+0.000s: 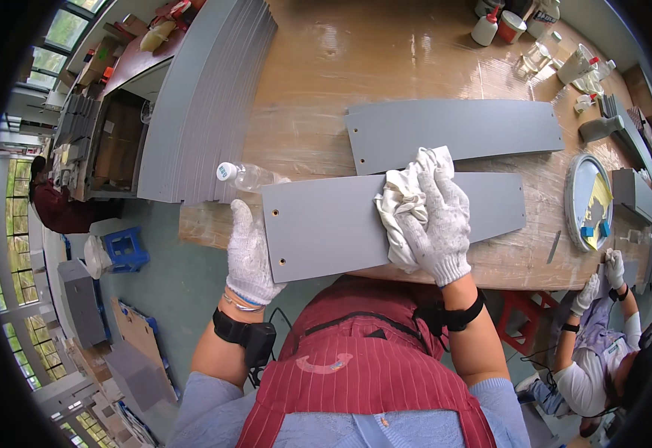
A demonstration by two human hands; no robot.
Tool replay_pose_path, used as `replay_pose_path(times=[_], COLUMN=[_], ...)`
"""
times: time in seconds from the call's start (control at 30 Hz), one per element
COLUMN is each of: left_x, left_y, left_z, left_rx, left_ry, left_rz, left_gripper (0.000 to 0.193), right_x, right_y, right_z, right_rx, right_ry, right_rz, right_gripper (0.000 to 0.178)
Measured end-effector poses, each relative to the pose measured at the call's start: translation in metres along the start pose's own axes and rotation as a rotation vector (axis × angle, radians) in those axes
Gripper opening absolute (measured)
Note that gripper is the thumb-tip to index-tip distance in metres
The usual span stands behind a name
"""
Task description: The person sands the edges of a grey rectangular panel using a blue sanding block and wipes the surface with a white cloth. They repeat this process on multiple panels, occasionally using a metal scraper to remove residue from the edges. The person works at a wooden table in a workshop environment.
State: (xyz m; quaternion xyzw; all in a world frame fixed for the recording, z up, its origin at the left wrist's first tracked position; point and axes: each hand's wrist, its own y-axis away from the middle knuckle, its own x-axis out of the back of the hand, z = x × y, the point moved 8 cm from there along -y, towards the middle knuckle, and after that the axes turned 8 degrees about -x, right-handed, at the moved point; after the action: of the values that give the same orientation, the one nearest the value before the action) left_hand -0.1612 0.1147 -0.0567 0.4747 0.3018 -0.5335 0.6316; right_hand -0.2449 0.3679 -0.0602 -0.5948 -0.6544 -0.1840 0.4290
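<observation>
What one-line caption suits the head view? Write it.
Gloved right hand presses a white rag on a grey panel; left hand steadies its end.
</observation>
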Motion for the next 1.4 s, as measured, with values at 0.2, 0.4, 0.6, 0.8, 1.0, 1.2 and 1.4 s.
replay_pose_path(times=[0.2,0.4,0.6,0.8,1.0,1.2,1.4], left_x=[0.005,0.021,0.013,0.014,-0.091,-0.093,-0.002], left_y=[0.0,-0.001,-0.008,-0.018,-0.006,0.02,0.011], left_z=[0.003,0.027,0.01,0.019,0.032,0.036,0.005], left_rx=[0.034,-0.013,0.066,0.067,-0.554,-0.941,0.005], left_ry=[-0.156,0.049,-0.043,-0.729,-1.566,-1.714,-0.401], left_rz=[0.035,-0.122,-0.08,0.052,-0.772,-0.511,0.04], left_gripper=[0.09,0.081,0.1,0.052,0.029,0.039,0.055], right_x=[-0.025,-0.029,-0.048,0.024,0.209,0.2,0.082], right_y=[-0.014,0.007,0.072,0.059,0.098,0.109,0.115], right_z=[-0.125,-0.217,-0.201,-0.048,0.078,0.118,0.169], right_rx=[0.211,0.472,0.619,-0.024,-0.607,-0.669,-0.838], right_ry=[-0.109,-0.471,-0.615,-0.424,-0.709,-0.777,-0.64], right_rz=[-0.111,-0.221,-0.738,-0.769,0.26,0.472,0.269], right_gripper=[0.08,0.057,0.03,0.027,0.024,0.024,0.025])
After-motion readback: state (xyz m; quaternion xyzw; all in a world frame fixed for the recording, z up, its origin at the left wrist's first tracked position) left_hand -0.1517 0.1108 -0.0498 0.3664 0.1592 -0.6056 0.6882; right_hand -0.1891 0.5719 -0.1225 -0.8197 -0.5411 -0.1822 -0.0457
